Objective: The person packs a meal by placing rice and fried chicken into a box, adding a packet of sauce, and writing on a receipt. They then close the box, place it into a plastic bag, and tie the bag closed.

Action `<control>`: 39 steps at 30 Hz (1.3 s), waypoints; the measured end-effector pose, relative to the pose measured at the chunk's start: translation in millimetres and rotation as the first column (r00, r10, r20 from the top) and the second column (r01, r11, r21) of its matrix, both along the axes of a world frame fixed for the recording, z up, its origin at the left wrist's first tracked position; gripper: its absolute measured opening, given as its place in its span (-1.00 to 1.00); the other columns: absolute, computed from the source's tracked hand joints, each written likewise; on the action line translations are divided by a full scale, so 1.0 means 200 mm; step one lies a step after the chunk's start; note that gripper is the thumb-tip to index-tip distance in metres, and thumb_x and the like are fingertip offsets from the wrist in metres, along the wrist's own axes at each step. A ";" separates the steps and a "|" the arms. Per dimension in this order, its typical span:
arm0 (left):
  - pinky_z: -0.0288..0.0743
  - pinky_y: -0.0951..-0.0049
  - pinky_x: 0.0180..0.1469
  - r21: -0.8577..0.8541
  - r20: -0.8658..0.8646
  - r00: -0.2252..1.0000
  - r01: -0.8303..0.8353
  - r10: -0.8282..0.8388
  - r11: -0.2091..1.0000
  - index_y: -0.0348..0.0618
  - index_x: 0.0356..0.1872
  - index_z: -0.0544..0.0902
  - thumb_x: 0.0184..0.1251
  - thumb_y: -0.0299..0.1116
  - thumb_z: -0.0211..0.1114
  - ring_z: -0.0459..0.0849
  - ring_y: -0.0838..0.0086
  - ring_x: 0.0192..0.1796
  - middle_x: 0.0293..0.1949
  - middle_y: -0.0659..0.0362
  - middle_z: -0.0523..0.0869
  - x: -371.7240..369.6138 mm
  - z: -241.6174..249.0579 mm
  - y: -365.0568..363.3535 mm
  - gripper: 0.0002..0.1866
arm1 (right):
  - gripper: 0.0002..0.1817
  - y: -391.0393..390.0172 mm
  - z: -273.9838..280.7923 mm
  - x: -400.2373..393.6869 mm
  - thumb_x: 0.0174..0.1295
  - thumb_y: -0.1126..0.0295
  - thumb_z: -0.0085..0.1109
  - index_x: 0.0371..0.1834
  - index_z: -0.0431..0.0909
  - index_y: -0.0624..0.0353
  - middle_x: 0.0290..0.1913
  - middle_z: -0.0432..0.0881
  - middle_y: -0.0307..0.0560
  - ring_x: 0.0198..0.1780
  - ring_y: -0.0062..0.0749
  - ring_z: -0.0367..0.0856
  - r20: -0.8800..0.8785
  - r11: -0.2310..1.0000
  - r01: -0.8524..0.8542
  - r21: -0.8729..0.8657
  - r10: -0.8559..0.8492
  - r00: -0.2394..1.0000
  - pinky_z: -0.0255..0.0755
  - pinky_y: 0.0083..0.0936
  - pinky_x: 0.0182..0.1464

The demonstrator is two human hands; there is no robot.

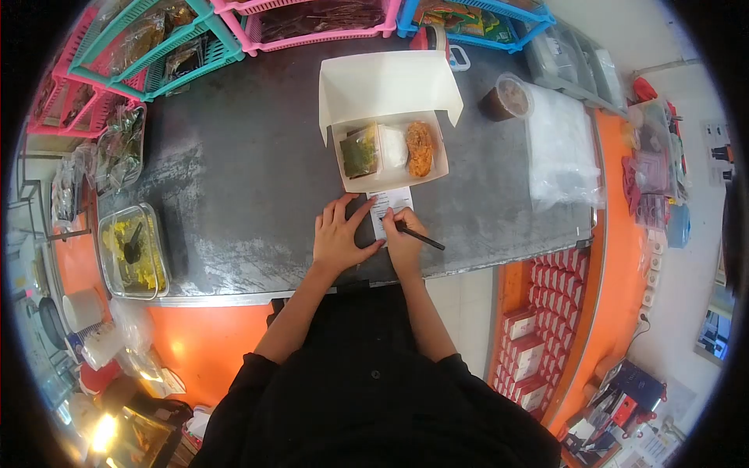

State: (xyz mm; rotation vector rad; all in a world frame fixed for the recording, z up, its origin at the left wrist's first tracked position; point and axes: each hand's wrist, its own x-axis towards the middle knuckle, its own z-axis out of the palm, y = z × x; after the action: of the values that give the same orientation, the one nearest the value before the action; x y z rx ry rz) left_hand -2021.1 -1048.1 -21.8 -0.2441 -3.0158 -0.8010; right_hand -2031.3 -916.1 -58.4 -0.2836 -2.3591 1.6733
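A small printed paper slip [399, 199] lies on the dark counter, just below an open white takeaway box [399, 186]. My left hand [335, 236] rests flat with its fingers spread, the fingertips at the slip's left edge. In my right hand [403, 251] is a black pen [424, 237], its tip end over the slip and its back end pointing right. The fingers partly cover the slip's lower half. Inside the box sit a green leafy-looking portion [360, 154], white rice [392, 147] and a browned fried piece [420, 148]. The box lid stands raised at the back.
A glass container [160, 261] of yellow food with a dark spoon stands at the left edge. At right are a lidded cup of dark drink [511, 100] and a stack of clear plastic bags [558, 144]. Pink, teal and blue baskets [312, 33] line the back.
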 end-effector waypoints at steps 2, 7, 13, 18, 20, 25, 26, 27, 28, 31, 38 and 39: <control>0.21 0.20 0.12 -0.003 0.017 1.000 -0.004 0.004 1.000 0.31 0.17 0.42 -0.30 0.06 0.42 0.29 0.24 0.14 0.13 0.22 0.34 0.00 0.00 0.00 -0.20 | -0.73 0.01 -0.01 0.00 0.02 0.51 0.21 -0.70 0.31 0.20 -0.76 0.30 -0.22 -0.67 -0.69 0.22 0.021 0.999 -0.009 0.036 0.008 1.000 0.14 -0.57 -0.61; 0.21 0.20 0.13 0.000 0.021 1.000 -0.010 0.010 1.000 0.30 0.17 0.43 -0.31 0.05 0.42 0.29 0.24 0.15 0.13 0.21 0.34 0.00 0.00 0.00 -0.20 | -0.74 0.05 -0.03 0.04 0.01 0.48 0.24 -0.70 0.34 0.20 -0.78 0.35 -0.17 -0.70 -0.60 0.27 -0.031 0.983 0.174 -0.062 -0.176 0.984 0.18 -0.52 -0.60; 0.22 0.19 0.13 -0.002 0.001 1.000 -0.006 0.006 1.000 0.29 0.17 0.44 -0.33 0.03 0.43 0.29 0.23 0.15 0.12 0.20 0.34 0.00 0.00 0.01 -0.19 | -0.74 0.05 0.00 0.02 0.01 0.50 0.22 -0.70 0.33 0.20 -0.78 0.33 -0.18 -0.71 -0.59 0.26 -0.013 0.999 -0.005 0.040 0.005 1.000 0.17 -0.55 -0.61; 0.22 0.21 0.10 -0.007 -0.006 1.000 -0.006 0.005 1.000 0.27 0.17 0.42 -0.28 0.03 0.41 0.28 0.27 0.16 0.14 0.23 0.33 0.00 0.01 0.01 -0.21 | -0.74 0.05 -0.01 0.04 0.00 0.52 0.21 -0.71 0.31 0.20 -0.77 0.33 -0.16 -0.71 -0.58 0.25 -0.026 0.999 0.052 0.015 -0.051 0.998 0.17 -0.54 -0.62; 0.22 0.21 0.10 -0.007 -0.010 1.000 0.001 -0.001 1.000 0.27 0.17 0.42 -0.29 0.03 0.41 0.28 0.27 0.16 0.14 0.23 0.33 0.00 0.01 0.01 -0.21 | -0.74 0.04 -0.01 0.04 0.00 0.52 0.21 -0.71 0.31 0.21 -0.77 0.33 -0.16 -0.71 -0.59 0.24 -0.024 0.999 -0.030 0.011 0.030 0.999 0.16 -0.54 -0.62; 0.22 0.20 0.11 -0.003 0.003 1.000 -0.014 0.014 1.000 0.31 0.17 0.43 -0.36 0.01 0.43 0.29 0.22 0.14 0.13 0.21 0.34 0.00 0.01 0.02 -0.18 | -0.73 0.07 -0.05 0.05 0.03 0.55 0.18 -0.72 0.30 0.21 -0.75 0.28 -0.35 -0.64 -0.78 0.20 -0.053 0.997 0.072 0.000 -0.072 0.996 0.08 -0.67 -0.61; 0.22 0.20 0.11 -0.003 -0.001 1.000 -0.013 0.013 1.000 0.31 0.17 0.43 -0.36 0.01 0.43 0.29 0.22 0.14 0.13 0.21 0.34 -0.01 0.01 0.02 -0.18 | -0.73 0.07 -0.04 0.05 0.03 0.55 0.18 -0.72 0.30 0.21 -0.75 0.28 -0.35 -0.64 -0.78 0.20 -0.058 0.997 0.073 0.000 -0.073 0.996 0.08 -0.67 -0.61; 0.22 0.20 0.11 -0.007 0.007 1.000 -0.014 0.014 1.000 0.32 0.17 0.43 -0.36 0.02 0.44 0.28 0.22 0.14 0.13 0.21 0.33 -0.01 0.01 0.02 -0.18 | -0.74 0.06 -0.01 0.04 0.02 0.55 0.18 -0.70 0.29 0.21 -0.75 0.29 -0.26 -0.65 -0.70 0.21 -0.021 1.000 -0.001 -0.011 0.001 1.000 0.13 -0.62 -0.59; 0.22 0.20 0.11 -0.010 0.018 1.000 -0.011 0.011 1.000 0.33 0.17 0.42 -0.37 0.02 0.44 0.28 0.23 0.14 0.13 0.21 0.33 0.00 0.02 0.02 -0.17 | -0.75 0.05 0.01 0.05 0.01 0.54 0.18 -0.69 0.29 0.21 -0.75 0.29 -0.18 -0.66 -0.63 0.22 0.017 0.997 -0.071 -0.025 0.071 0.997 0.18 -0.56 -0.58; 0.22 0.20 0.09 -0.042 -0.032 0.999 0.023 -0.024 0.999 0.25 0.21 0.38 -0.25 0.04 0.40 0.27 0.23 0.16 0.16 0.21 0.31 0.01 0.01 0.01 -0.18 | -0.78 0.11 0.01 0.06 0.01 0.52 0.16 -0.63 0.29 0.23 -0.69 0.35 -0.20 -0.60 -0.66 0.27 -0.077 0.983 0.170 -0.065 -0.174 0.982 0.19 -0.61 -0.54; 0.18 0.19 0.16 0.348 -0.079 0.997 0.019 0.009 0.937 -0.04 0.31 0.20 -0.03 -0.03 0.34 0.30 0.11 0.14 0.15 0.00 0.32 -0.03 0.03 -0.12 -0.16 | -0.63 0.64 0.34 -0.14 0.03 0.30 0.20 -0.16 0.43 0.31 -0.26 0.57 0.16 -0.21 0.02 0.56 0.453 0.816 -0.152 0.558 -0.146 0.879 0.41 -0.25 -0.14; 0.14 0.18 0.19 0.434 -0.143 0.970 -0.118 0.198 0.893 -0.14 0.23 0.28 0.04 -0.17 0.31 0.28 0.06 0.17 0.16 -0.06 0.33 -0.08 0.09 -0.09 -0.30 | -0.63 0.63 0.40 -0.23 0.03 0.30 0.20 -0.16 0.43 0.31 -0.26 0.57 0.16 -0.21 0.02 0.56 0.432 0.816 -0.154 0.558 -0.127 0.893 0.41 -0.25 -0.14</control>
State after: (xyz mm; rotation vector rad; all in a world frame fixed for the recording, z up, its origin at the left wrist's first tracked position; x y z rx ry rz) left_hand -2037.0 -1065.9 -3.7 -0.0559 -2.5641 -1.3019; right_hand -2077.6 -790.6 20.9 -0.5861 -3.0777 0.8525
